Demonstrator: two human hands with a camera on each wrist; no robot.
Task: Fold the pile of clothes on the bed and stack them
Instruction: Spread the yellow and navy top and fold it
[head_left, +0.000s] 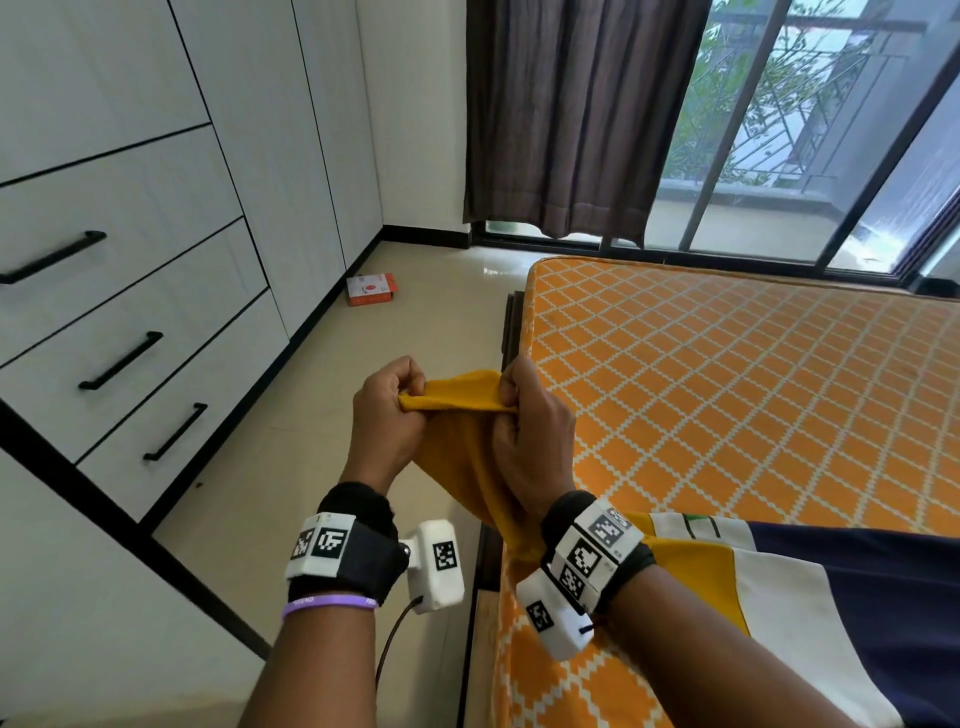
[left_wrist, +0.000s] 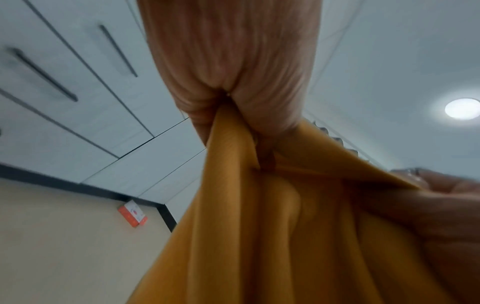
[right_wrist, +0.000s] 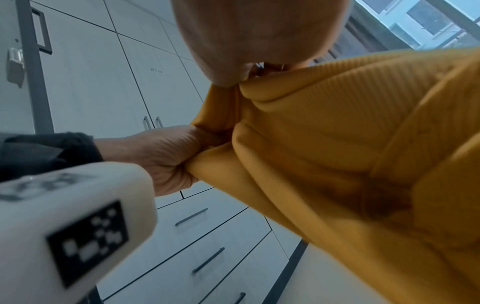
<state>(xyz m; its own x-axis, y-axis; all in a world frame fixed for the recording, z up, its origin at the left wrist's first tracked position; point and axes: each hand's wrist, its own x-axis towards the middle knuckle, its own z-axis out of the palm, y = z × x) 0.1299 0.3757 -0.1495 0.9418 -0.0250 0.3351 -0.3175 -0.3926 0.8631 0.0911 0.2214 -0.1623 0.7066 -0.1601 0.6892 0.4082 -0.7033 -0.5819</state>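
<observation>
A mustard-yellow ribbed garment (head_left: 457, 400) hangs between both hands above the bed's near left corner. My left hand (head_left: 387, 410) pinches its top edge on the left; my right hand (head_left: 524, 415) grips the same edge a short way to the right. The cloth drapes down under my right wrist onto the bed (head_left: 753, 395). The left wrist view shows the yellow garment (left_wrist: 285, 226) bunched in my left hand (left_wrist: 233, 88). The right wrist view shows the ribbed garment (right_wrist: 337, 144) held by my right hand (right_wrist: 249, 51), with my left hand (right_wrist: 168, 156) gripping beside it.
A navy, white and yellow garment (head_left: 831, 597) lies on the bed at the lower right. The bed has an orange lattice-patterned cover. White drawers with black handles (head_left: 119, 364) line the left wall. A small orange box (head_left: 371, 288) lies on the floor. Curtain (head_left: 566, 114) and sliding window stand behind.
</observation>
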